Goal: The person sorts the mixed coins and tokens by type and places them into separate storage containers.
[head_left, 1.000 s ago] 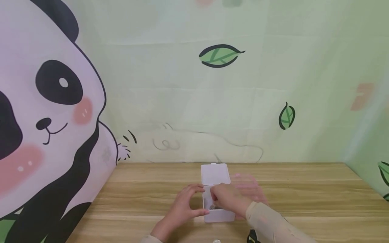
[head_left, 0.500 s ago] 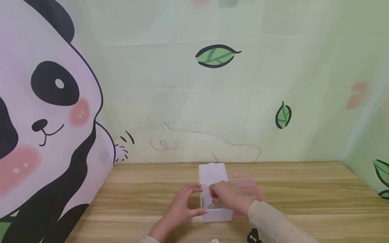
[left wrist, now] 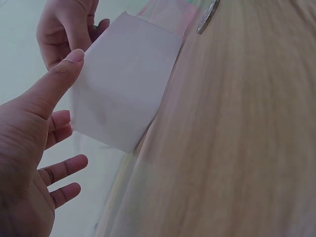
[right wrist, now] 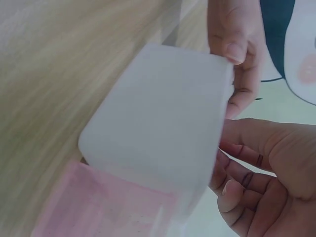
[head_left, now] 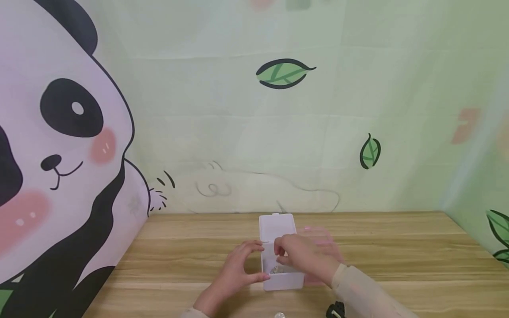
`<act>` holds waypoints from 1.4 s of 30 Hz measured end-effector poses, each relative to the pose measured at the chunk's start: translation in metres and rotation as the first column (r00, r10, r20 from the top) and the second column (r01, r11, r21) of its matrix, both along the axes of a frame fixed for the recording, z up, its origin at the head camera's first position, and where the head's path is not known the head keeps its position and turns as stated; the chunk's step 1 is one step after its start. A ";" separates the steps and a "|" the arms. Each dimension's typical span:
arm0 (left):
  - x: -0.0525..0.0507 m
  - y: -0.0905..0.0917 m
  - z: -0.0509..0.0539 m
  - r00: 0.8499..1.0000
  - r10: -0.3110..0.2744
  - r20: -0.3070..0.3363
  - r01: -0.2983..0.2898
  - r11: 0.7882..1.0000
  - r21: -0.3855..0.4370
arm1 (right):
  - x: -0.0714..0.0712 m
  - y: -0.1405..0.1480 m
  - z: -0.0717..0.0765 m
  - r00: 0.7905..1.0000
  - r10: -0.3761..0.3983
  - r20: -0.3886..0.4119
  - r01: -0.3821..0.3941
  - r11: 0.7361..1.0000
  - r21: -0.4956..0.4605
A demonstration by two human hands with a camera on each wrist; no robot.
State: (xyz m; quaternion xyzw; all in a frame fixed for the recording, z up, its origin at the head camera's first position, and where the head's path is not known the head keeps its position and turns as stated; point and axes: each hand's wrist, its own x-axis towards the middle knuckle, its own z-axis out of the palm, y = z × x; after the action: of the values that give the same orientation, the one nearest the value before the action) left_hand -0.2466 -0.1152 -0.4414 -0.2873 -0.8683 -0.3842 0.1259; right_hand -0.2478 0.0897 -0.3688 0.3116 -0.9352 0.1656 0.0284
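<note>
Head view has the left hand [head_left: 237,268] curved into a wide C, its thumb at the near left corner of a white box [head_left: 283,282] and its fingertips at the left edge further back, so that it grips the box lightly from that side; in the left wrist view the ring and little fingers stand free of it. The right hand [head_left: 301,254] is over the box's opening, fingers bent inward, thumb dipping below the rim; whether anything is pinched there, I cannot tell. Shiny, clear-looking contents [head_left: 275,269] lie inside at the near end, too small to name. The box sits upright on the wood-grained worktop [head_left: 179,265], its lid [head_left: 278,227] swung open at the far end. Just beside it to the right is a see-through pink container [head_left: 325,236], partly covered by the right forearm. Nearer the person, a round silver coin [head_left: 280,315] rests at the lower picture edge, with a black object [head_left: 336,310] beside the right sleeve [head_left: 366,289]. Behind hangs a pale green backdrop [head_left: 222,123] printed with a panda and leaves.
</note>
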 end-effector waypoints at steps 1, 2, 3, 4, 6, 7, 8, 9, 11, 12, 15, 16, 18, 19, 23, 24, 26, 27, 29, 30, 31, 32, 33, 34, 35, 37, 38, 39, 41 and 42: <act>0.000 0.000 0.000 1.000 0.001 -0.003 -0.001 1.000 -0.001 | 0.001 0.000 0.001 1.000 0.001 -0.003 -0.001 1.000 -0.002; 0.000 0.000 0.000 1.000 0.001 -0.005 -0.001 1.000 -0.002 | 0.002 0.000 0.002 1.000 0.005 -0.009 -0.005 1.000 -0.002; 0.000 0.000 0.000 1.000 0.003 -0.007 -0.003 1.000 -0.005 | 0.003 0.000 0.003 1.000 0.007 -0.013 -0.007 1.000 -0.002; 0.000 0.000 0.000 1.000 0.003 -0.006 -0.003 1.000 -0.005 | 0.005 0.000 0.004 1.000 0.009 -0.010 -0.009 1.000 -0.009; 0.000 -0.001 0.000 1.000 0.002 -0.001 -0.002 1.000 -0.004 | 0.009 0.001 0.006 1.000 0.013 -0.021 -0.013 1.000 -0.012; -0.001 -0.001 0.000 1.000 0.000 0.004 0.000 1.000 -0.002 | 0.011 0.001 0.007 1.000 0.017 -0.025 -0.018 1.000 -0.016; -0.001 -0.001 0.000 1.000 -0.002 0.008 0.002 1.000 -0.002 | 0.013 0.002 0.008 0.999 0.020 -0.031 -0.020 1.000 -0.019; -0.001 -0.001 -0.001 1.000 -0.003 0.013 0.003 1.000 -0.002 | 0.016 0.002 0.009 0.999 0.022 -0.037 -0.023 1.000 -0.019; -0.001 -0.001 -0.001 1.000 -0.005 0.022 0.005 1.000 -0.003 | 0.021 0.004 0.011 0.998 0.029 -0.051 -0.030 0.999 -0.021; -0.001 -0.001 -0.001 1.000 -0.006 0.025 0.006 1.000 -0.002 | 0.023 0.004 0.012 0.998 0.034 -0.049 -0.035 0.999 -0.026; -0.001 -0.002 -0.001 1.000 -0.007 0.026 0.007 1.000 -0.003 | 0.030 0.007 0.015 0.997 0.054 -0.046 -0.055 0.998 -0.032; -0.001 -0.001 -0.001 1.000 -0.006 0.024 0.006 1.000 -0.003 | 0.033 0.007 0.015 0.997 0.061 -0.043 -0.062 0.997 -0.035; -0.001 -0.001 0.000 1.000 -0.006 0.022 0.006 1.000 0.001 | 0.036 0.009 0.015 0.996 0.082 -0.038 -0.084 0.996 -0.033; -0.001 -0.001 0.000 1.000 -0.006 0.021 0.006 1.000 0.001 | 0.038 0.009 0.015 0.994 0.096 -0.045 -0.098 0.995 -0.028; -0.001 -0.002 -0.001 1.000 -0.006 0.023 0.006 1.000 0.004 | 0.044 0.011 0.014 0.988 0.141 -0.070 -0.142 0.990 -0.012; -0.001 -0.002 -0.001 1.000 -0.006 0.025 0.006 1.000 0.003 | 0.046 0.011 0.014 0.986 0.150 -0.072 -0.151 0.988 -0.012; -0.002 -0.002 -0.002 1.000 -0.004 0.025 0.004 1.000 -0.001 | 0.049 0.012 0.013 0.985 0.160 -0.065 -0.161 0.987 -0.010; -0.002 -0.002 -0.002 1.000 -0.003 0.026 0.003 1.000 -0.003 | 0.051 0.012 0.013 0.985 0.163 -0.058 -0.164 0.986 -0.006; -0.001 -0.002 -0.002 1.000 -0.001 0.027 0.001 1.000 -0.007 | 0.055 0.012 0.013 0.985 0.171 -0.038 -0.171 0.985 -0.002; -0.001 -0.002 -0.002 1.000 0.000 0.026 0.000 1.000 -0.009 | 0.056 0.012 0.012 0.984 0.173 -0.034 -0.173 0.985 0.005; -0.001 -0.002 -0.001 1.000 0.001 0.025 -0.001 1.000 -0.011 | 0.057 0.012 0.012 0.983 0.181 -0.027 -0.181 0.983 0.003; -0.001 -0.002 -0.001 1.000 0.002 0.023 -0.001 1.000 -0.013 | 0.059 0.012 0.011 0.982 0.190 -0.016 -0.190 0.982 0.001; -0.001 -0.002 -0.001 1.000 0.003 0.021 -0.003 1.000 -0.016 | 0.060 0.011 0.010 0.980 0.198 -0.006 -0.198 0.980 0.000; -0.001 -0.002 -0.001 1.000 0.004 0.019 -0.004 1.000 -0.018 | 0.061 0.011 0.008 0.979 0.205 0.008 -0.205 0.979 -0.008; -0.001 -0.002 -0.001 1.000 0.006 0.019 -0.005 1.000 -0.019 | 0.062 0.011 0.006 0.978 0.209 0.013 -0.209 0.978 -0.002; -0.001 -0.001 -0.001 1.000 0.008 0.013 -0.008 1.000 -0.023 | 0.064 0.011 0.003 0.975 0.221 0.033 -0.221 0.975 -0.013; -0.001 -0.001 -0.001 1.000 0.009 0.011 -0.008 1.000 -0.023 | 0.065 0.011 0.001 0.973 0.225 0.046 -0.224 0.974 -0.016; -0.001 -0.001 -0.001 1.000 0.009 0.010 -0.009 1.000 -0.022 | 0.065 0.011 -0.001 0.972 0.228 0.056 -0.227 0.974 -0.022; -0.001 -0.001 -0.001 1.000 0.008 0.006 -0.008 1.000 -0.021 | 0.066 0.011 -0.006 0.969 0.238 0.068 -0.237 0.971 -0.033; -0.002 -0.001 -0.001 1.000 0.006 0.005 -0.006 1.000 -0.019 | 0.066 0.012 -0.008 0.967 0.244 0.079 -0.241 0.969 -0.044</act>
State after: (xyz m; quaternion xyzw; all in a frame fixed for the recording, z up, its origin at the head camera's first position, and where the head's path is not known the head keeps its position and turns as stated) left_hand -0.2482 -0.1166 -0.4422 -0.2850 -0.8732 -0.3761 0.1222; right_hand -0.1815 0.1014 -0.3763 0.4160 -0.8875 0.1968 -0.0259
